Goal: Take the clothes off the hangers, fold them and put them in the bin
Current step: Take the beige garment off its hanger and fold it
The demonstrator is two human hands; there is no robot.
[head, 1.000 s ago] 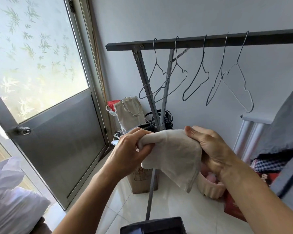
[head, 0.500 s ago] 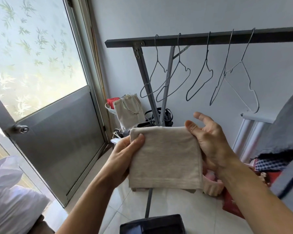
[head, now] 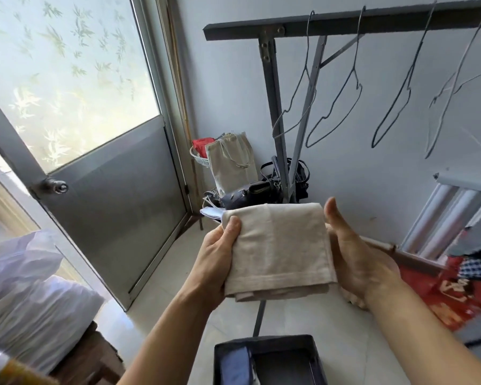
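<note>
Thumb of the left hand (head: 217,262) pinches the left edge of the folded beige cloth (head: 278,245). The cloth is up in the air, with the dark bin (head: 261,341) down below it. The right hand (head: 356,259) lies flat against its right edge, thumb pointing up.

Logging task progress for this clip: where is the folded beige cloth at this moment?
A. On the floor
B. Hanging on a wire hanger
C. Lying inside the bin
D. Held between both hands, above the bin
D: the folded beige cloth is pinched by the left hand, the right hand rests against its other edge, and the dark bin sits below it.
</note>
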